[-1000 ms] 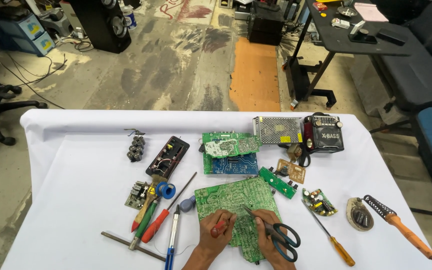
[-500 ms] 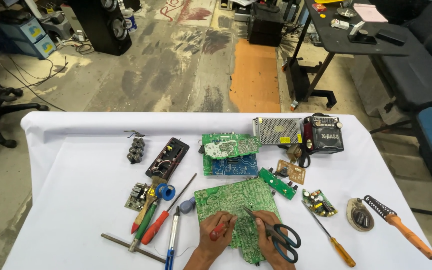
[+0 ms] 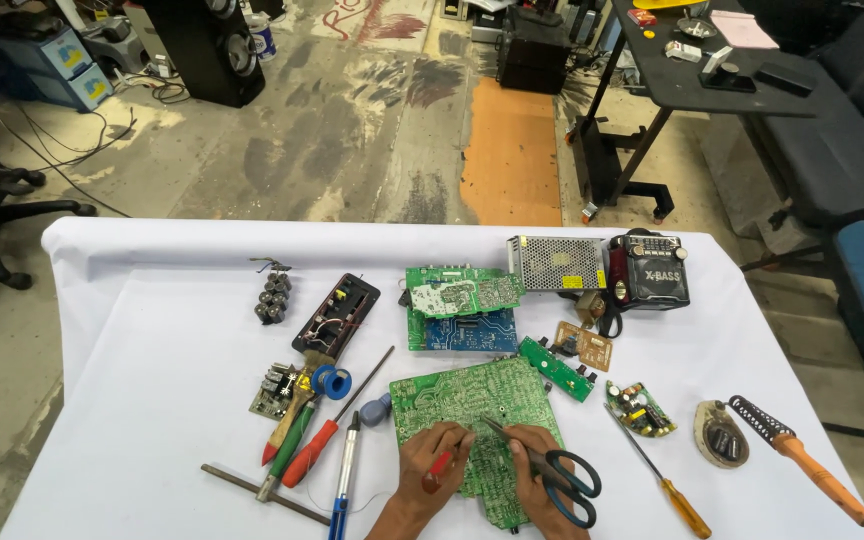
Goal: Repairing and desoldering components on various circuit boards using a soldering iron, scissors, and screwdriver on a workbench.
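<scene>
- A large green circuit board point(image 3: 477, 415) lies flat on the white table point(image 3: 152, 330), at the near edge.
- Left hand point(image 3: 434, 462) rests on the board — fingers pinching a red-handled tool point(image 3: 439, 467).
- Right hand point(image 3: 532, 470) grips black-handled scissors point(image 3: 552, 472), tips touching the board.
- Screwdrivers point(image 3: 302, 450) lie just left.

Both forearms come up from bottom edge, close together. Left hand point(image 3: 435, 458) knuckles up, fingers curled in a pinch w/ thumb. Right hand point(image 3: 532, 470) just beside it, fingers bent, also gripping, palm down.
</scene>
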